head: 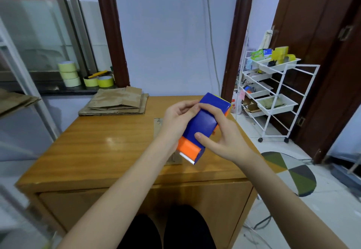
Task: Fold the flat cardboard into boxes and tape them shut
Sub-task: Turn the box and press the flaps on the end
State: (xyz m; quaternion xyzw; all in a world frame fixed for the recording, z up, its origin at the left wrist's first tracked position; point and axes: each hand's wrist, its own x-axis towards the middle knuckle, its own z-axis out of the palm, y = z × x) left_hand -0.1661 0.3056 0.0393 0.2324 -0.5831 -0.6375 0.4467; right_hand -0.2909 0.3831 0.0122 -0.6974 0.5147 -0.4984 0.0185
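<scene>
1. Two bare hands hold one blue and orange plastic tape dispenser (203, 129) above the orange-brown wooden table (101, 151), right of the frame's centre, its toothed cutter pointing down toward the viewer
2. The left hand (175, 121) curls round the dispenser's left side, fingertips at its upper edge
3. The right hand (220, 137) wraps it from the right, fingers over the top and thumb pressed on the blue face
4. A flat piece of brown cardboard (159, 125) lies on the table under the hands, mostly hidden
5. A stack of flattened brown cardboard (117, 102) sits at the table's far left corner
6. Several yellow tape rolls (68, 73) stand on the dark windowsill, upper left
7. A white wire trolley with trays (273, 96) stands at right
</scene>
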